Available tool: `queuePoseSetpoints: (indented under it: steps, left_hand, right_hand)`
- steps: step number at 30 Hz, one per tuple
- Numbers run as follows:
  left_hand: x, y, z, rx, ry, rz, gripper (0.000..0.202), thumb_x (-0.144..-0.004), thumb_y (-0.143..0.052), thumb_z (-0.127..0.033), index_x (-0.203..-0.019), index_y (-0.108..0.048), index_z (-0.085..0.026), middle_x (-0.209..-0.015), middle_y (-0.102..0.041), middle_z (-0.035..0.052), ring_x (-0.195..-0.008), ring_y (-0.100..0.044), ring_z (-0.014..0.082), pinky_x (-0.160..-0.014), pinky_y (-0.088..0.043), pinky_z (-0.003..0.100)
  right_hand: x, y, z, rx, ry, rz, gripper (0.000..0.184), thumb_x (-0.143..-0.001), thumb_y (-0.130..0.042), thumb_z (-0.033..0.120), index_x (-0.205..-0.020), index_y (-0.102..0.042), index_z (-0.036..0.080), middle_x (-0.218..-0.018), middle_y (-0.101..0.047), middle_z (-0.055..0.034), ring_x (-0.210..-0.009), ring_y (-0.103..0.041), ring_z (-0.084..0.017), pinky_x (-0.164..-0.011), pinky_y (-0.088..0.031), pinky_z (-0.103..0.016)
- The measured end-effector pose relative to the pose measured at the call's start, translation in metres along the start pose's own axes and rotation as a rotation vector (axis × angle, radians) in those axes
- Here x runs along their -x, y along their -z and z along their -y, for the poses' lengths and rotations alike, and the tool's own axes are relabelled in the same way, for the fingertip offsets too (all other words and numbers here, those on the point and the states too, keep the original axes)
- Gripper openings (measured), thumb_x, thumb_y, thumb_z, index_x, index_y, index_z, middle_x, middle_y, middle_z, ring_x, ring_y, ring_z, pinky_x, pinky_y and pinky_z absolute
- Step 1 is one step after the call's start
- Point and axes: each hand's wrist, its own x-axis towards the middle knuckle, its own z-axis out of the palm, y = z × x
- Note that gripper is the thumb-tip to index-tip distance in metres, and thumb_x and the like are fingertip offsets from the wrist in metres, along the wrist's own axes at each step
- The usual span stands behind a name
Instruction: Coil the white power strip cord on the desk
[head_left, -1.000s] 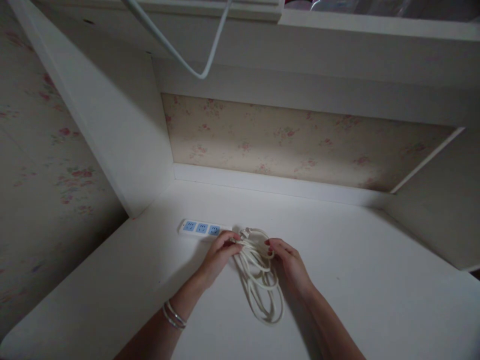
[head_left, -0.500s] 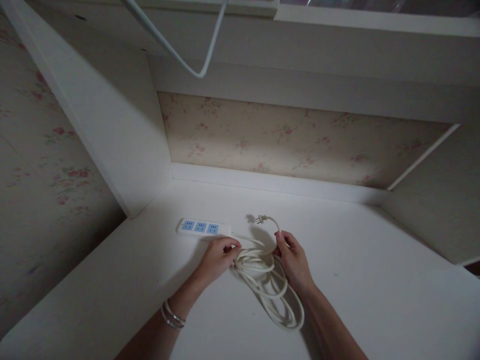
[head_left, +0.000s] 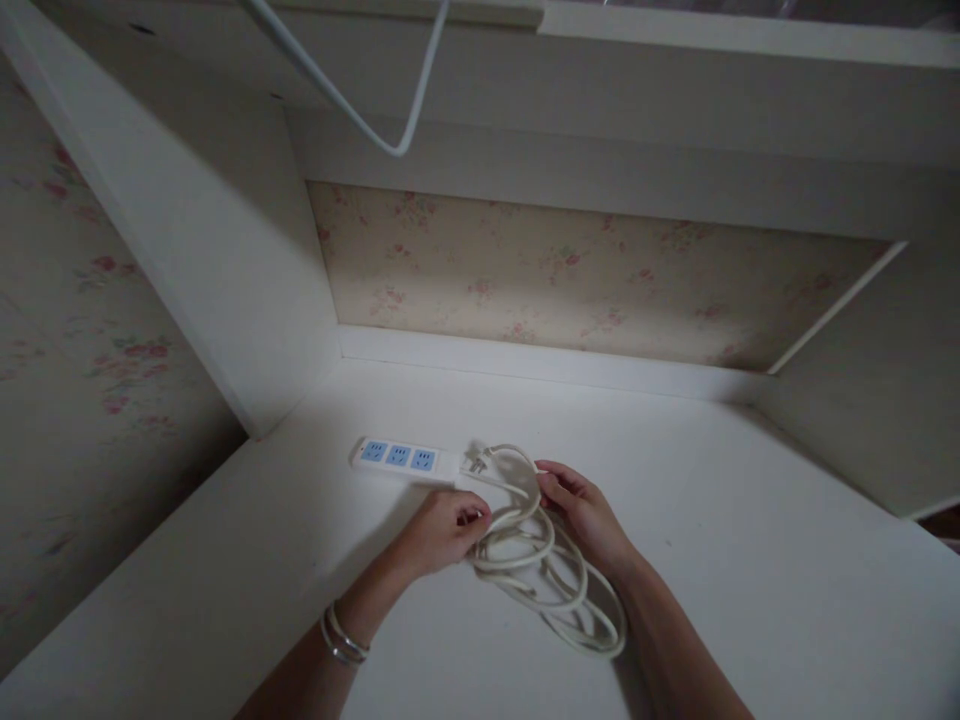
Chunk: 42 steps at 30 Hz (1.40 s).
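A white power strip (head_left: 442, 466) with three blue sockets lies on the white surface. Its pale cord (head_left: 570, 600) is gathered in loose loops to the right of the strip and toward me. My left hand (head_left: 450, 525) is closed on the cord at the left side of the loops, thumb and fingers pinched together. On the other side, my right hand (head_left: 577, 505) has its fingertips closed at the cord's upper loop. The plug (head_left: 478, 461) rests close to the strip's right end, its prongs showing.
A white tabletop (head_left: 712, 560) lies under everything, with a side panel (head_left: 195, 200) on the left and a low back ledge (head_left: 525, 358). Overhead, a pale bent rod or cable (head_left: 397, 150) hangs down. Floral wallpaper (head_left: 570, 270) covers the back.
The plug has moved left and now lies beside the power strip. The right hand has shifted slightly along the cord, and the loops have spread a little to the right.
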Motion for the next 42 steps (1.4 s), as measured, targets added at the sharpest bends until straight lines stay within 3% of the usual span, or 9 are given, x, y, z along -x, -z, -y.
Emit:
queuePoseSetpoints:
  steps: [5,12,15,17,21,24,29,36,42]
  left_hand:
    - [-0.001,0.0,0.003,-0.097,-0.092,-0.155,0.015,-0.08,-0.055,-0.022,-0.077,-0.068,-0.018,-0.084,-0.063,0.0049,-0.066,-0.057,0.0125,-0.059,-0.044,0.022]
    - [-0.002,0.007,0.012,-0.343,-0.129,-0.259,0.031,-0.083,-0.048,-0.013,-0.106,-0.065,-0.023,-0.12,-0.06,0.0051,-0.101,-0.06,0.0183,-0.091,-0.046,0.031]
    - [-0.003,0.01,0.016,-0.437,-0.135,-0.232,0.033,-0.084,-0.047,-0.013,-0.111,-0.064,-0.024,-0.122,-0.061,0.0047,-0.112,-0.055,0.0201,-0.101,-0.041,0.035]
    - [-0.003,0.011,0.018,-0.5,-0.139,-0.244,0.036,-0.085,-0.046,-0.012,-0.115,-0.062,-0.022,-0.125,-0.06,0.0058,-0.115,-0.054,0.0207,-0.103,-0.039,0.036]
    - [-0.003,0.017,0.02,-0.623,-0.127,-0.278,0.038,-0.087,-0.041,-0.01,-0.118,-0.06,-0.019,-0.127,-0.059,0.0079,-0.118,-0.052,0.0212,-0.105,-0.035,0.038]
    - [-0.002,0.022,0.021,-0.668,-0.067,-0.341,0.036,-0.087,-0.042,-0.012,-0.117,-0.06,-0.021,-0.126,-0.059,0.0075,-0.116,-0.052,0.0218,-0.103,-0.035,0.038]
    - [-0.001,0.026,0.022,-0.732,0.01,-0.416,0.034,-0.086,-0.046,-0.013,-0.115,-0.06,-0.022,-0.123,-0.061,0.007,-0.111,-0.054,0.0235,-0.098,-0.036,0.038]
    - [0.0,0.027,0.021,-0.823,0.053,-0.493,0.032,-0.087,-0.045,-0.016,-0.114,-0.06,-0.023,-0.123,-0.061,0.0059,-0.106,-0.056,0.0246,-0.095,-0.035,0.038]
    - [0.002,0.027,0.017,-0.867,0.073,-0.514,0.029,-0.087,-0.045,-0.018,-0.112,-0.06,-0.022,-0.118,-0.063,0.0066,-0.1,-0.057,0.0246,-0.088,-0.035,0.036]
  right_hand:
    - [-0.001,0.006,0.001,0.168,0.048,-0.044,0.039,-0.066,-0.076,0.045,-0.092,-0.066,0.019,-0.074,-0.067,-0.0016,-0.064,-0.059,-0.015,-0.061,-0.043,-0.027]
    - [0.017,0.005,0.025,0.524,0.43,-0.292,0.028,-0.076,-0.066,0.047,-0.086,-0.066,0.021,-0.074,-0.063,-0.0021,-0.064,-0.055,-0.016,-0.062,-0.042,-0.029]
    - [0.041,-0.018,0.029,0.671,0.605,-0.175,0.017,-0.084,-0.059,0.038,-0.085,-0.066,0.023,-0.081,-0.065,-0.005,-0.074,-0.058,-0.019,-0.068,-0.045,-0.031]
    - [0.058,-0.038,0.023,0.894,0.744,0.0,0.013,-0.085,-0.059,0.032,-0.094,-0.066,0.025,-0.091,-0.067,-0.0063,-0.084,-0.06,-0.021,-0.074,-0.047,-0.033]
    - [0.072,-0.065,-0.003,1.379,0.911,0.311,0.05,-0.078,-0.068,0.029,-0.126,-0.054,0.03,-0.125,-0.059,-0.0067,-0.11,-0.054,-0.029,-0.095,-0.041,-0.044]
    - [0.066,-0.064,-0.015,1.547,0.95,0.346,0.051,-0.079,-0.062,0.014,-0.127,-0.053,0.032,-0.119,-0.064,-0.0031,-0.104,-0.059,-0.024,-0.109,-0.024,-0.048]
    - [0.049,-0.038,0.0,1.622,0.931,0.116,0.044,-0.073,-0.05,-0.001,-0.095,-0.067,0.033,-0.097,-0.071,0.0034,-0.104,-0.059,-0.023,-0.113,0.002,-0.056]
    - [0.035,0.0,0.011,1.742,0.818,-0.188,0.039,-0.068,-0.043,-0.002,-0.083,-0.064,0.028,-0.105,-0.069,0.0001,-0.112,-0.053,-0.028,-0.109,-0.007,-0.062]
    - [0.026,0.0,0.003,1.676,0.784,-0.322,0.036,-0.071,-0.043,0.0,-0.088,-0.063,0.025,-0.125,-0.057,-0.0059,-0.113,-0.051,-0.027,-0.105,-0.026,-0.054]
